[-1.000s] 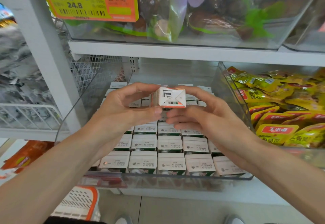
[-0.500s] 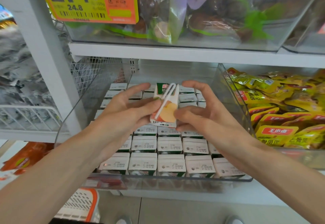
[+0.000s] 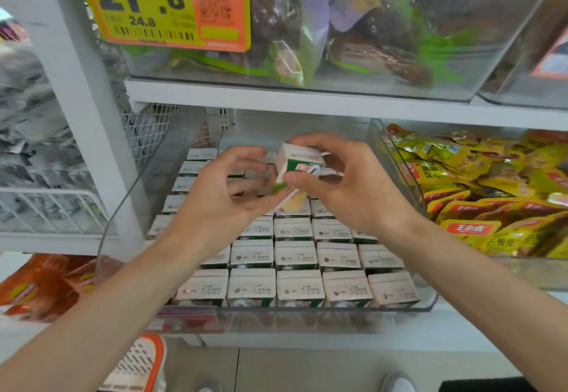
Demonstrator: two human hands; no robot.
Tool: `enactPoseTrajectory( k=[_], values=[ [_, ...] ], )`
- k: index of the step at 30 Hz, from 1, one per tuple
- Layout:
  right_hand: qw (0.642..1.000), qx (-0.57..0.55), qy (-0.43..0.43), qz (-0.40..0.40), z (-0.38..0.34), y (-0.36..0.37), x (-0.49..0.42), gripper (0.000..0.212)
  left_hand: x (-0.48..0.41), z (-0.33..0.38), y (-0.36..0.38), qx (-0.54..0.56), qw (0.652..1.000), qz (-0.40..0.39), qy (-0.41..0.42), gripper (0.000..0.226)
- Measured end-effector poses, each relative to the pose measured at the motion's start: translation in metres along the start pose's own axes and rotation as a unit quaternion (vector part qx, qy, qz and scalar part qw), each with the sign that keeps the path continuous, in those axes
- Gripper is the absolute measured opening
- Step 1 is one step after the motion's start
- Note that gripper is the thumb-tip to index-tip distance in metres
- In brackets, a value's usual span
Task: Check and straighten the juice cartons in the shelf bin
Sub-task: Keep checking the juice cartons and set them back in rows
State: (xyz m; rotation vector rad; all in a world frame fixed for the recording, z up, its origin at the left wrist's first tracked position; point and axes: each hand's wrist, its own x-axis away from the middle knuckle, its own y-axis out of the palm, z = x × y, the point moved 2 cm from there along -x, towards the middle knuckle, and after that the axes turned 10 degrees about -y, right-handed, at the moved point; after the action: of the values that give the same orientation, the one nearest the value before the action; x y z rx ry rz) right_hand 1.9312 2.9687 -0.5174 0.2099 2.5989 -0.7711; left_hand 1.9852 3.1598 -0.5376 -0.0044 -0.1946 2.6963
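Frame centre: right hand (image 3: 353,188) grips a tilted juice carton (image 3: 302,157) above the shelf bin (image 3: 292,321); left hand (image 3: 215,201), loosely open, beside it.

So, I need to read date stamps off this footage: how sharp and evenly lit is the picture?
Head view: light is even, no hard shadows; date print on the front-row juice cartons is soft, barely legible; the carton in the right hand is slightly blurred; the left edge is smeared; wide-angle bends the shelf lines.

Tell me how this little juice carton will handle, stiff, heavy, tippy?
Probably stiff: the juice carton shows crisp edges pinched by the right hand. Likely light, since fingertips alone carry it. Its attached straw could snag neighbours.
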Motion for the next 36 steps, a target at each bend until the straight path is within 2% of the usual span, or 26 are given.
enactPoseTrajectory(
  k=[4, 8, 13, 23, 27, 31, 36],
  values=[
    [0.997, 0.027, 0.005, 0.067, 0.012, 0.001, -0.019, 0.033, -0.004, -0.012, -0.009, -0.172, 0.983, 0.061, 0.032, 0.047],
    [0.995, 0.074, -0.005, 0.072, 0.021, 0.004, -0.04, 0.028, -0.007, -0.018, -0.012, -0.231, 0.969, 0.071, 0.051, 0.041],
    [0.987, 0.148, 0.025, 0.053, 0.034, 0.005, -0.059, 0.034, -0.01, -0.019, -0.01, -0.258, 0.962, 0.065, 0.062, 0.037],
    [0.953, 0.297, 0.053, -0.039, 0.049, 0.021, -0.074, 0.048, -0.011, -0.018, -0.008, -0.274, 0.958, 0.063, 0.059, 0.033],
    [0.94, 0.329, 0.063, -0.065, 0.052, 0.018, -0.074, 0.045, -0.011, -0.019, -0.009, -0.276, 0.957, 0.061, 0.059, 0.033],
    [0.94, 0.315, 0.083, -0.103, 0.052, -0.004, -0.076, 0.038, -0.011, -0.02, -0.009, -0.283, 0.956, 0.056, 0.059, 0.033],
    [0.912, 0.364, 0.098, -0.162, 0.052, -0.028, -0.072, 0.036, -0.013, -0.023, -0.007, -0.299, 0.951, 0.027, 0.077, 0.023]
  ],
)
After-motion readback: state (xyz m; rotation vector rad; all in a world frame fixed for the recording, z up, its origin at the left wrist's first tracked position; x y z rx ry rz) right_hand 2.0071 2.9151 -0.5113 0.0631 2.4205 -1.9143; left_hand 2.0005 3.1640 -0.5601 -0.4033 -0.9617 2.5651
